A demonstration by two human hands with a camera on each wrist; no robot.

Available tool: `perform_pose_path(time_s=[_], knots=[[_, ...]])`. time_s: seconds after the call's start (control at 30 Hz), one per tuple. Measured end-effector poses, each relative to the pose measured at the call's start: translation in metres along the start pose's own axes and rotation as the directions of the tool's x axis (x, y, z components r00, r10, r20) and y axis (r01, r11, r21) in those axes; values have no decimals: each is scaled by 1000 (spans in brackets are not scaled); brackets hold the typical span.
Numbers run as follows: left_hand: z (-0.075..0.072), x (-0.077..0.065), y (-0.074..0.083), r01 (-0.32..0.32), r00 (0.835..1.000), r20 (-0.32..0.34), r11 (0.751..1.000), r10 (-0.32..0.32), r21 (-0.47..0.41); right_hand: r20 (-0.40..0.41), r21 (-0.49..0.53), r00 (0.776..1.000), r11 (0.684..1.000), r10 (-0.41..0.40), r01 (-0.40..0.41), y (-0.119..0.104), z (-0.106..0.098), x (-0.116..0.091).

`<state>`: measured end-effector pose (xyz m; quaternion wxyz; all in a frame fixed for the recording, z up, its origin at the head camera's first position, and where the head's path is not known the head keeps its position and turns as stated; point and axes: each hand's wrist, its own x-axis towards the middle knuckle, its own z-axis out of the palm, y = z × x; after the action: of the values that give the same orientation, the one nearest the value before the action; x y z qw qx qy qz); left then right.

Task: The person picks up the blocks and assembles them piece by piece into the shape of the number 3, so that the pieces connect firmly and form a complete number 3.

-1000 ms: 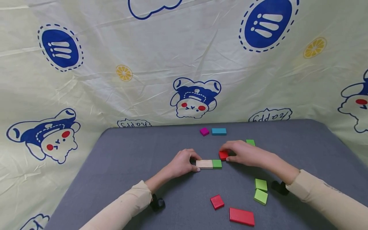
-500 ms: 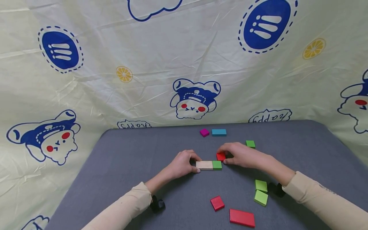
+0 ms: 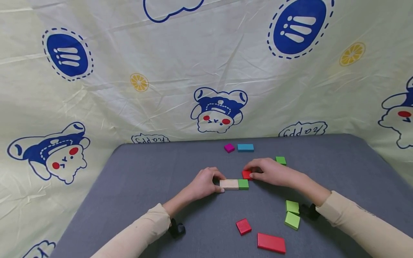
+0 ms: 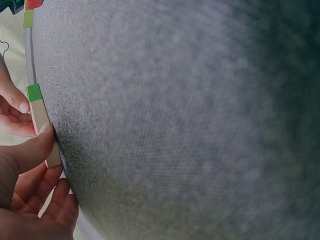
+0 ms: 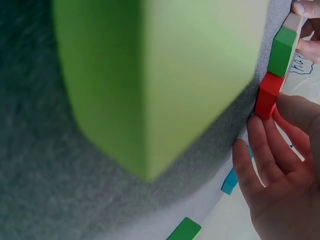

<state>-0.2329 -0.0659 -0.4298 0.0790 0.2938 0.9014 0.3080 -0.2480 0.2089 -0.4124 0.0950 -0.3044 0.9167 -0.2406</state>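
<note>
My left hand (image 3: 205,183) pinches the left end of a plain wooden block (image 3: 229,184) between thumb and fingers. A green block (image 3: 243,185) sits against that block's right end, in line with it. Just behind the green block, my right hand (image 3: 273,172) pinches a small red block (image 3: 246,175). In the right wrist view the red block (image 5: 269,95) appears right at the end of the green block (image 5: 282,52), and the thumb lies along its side. The left wrist view shows my left thumb on the wooden block (image 4: 42,116), its fingers partly hidden beneath.
A magenta block (image 3: 229,148) and a blue block (image 3: 246,148) lie at the back. Another green block (image 3: 281,160) lies behind my right wrist. Two lime blocks (image 3: 292,207), a red square block (image 3: 243,227) and a long red block (image 3: 271,243) lie nearer on the grey table (image 3: 145,168).
My right hand has brought the red block slightly left, to just behind the green block. The left hand and wooden block have stayed in place.
</note>
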Motion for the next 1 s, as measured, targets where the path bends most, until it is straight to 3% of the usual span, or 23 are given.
perform_pose_path(time_s=[1.0], knots=[[0, 0, -1, -10, 1000, -3, 1000, 10, -10, 12, -4, 1000, 1000, -4, 4, -9, 5, 9]])
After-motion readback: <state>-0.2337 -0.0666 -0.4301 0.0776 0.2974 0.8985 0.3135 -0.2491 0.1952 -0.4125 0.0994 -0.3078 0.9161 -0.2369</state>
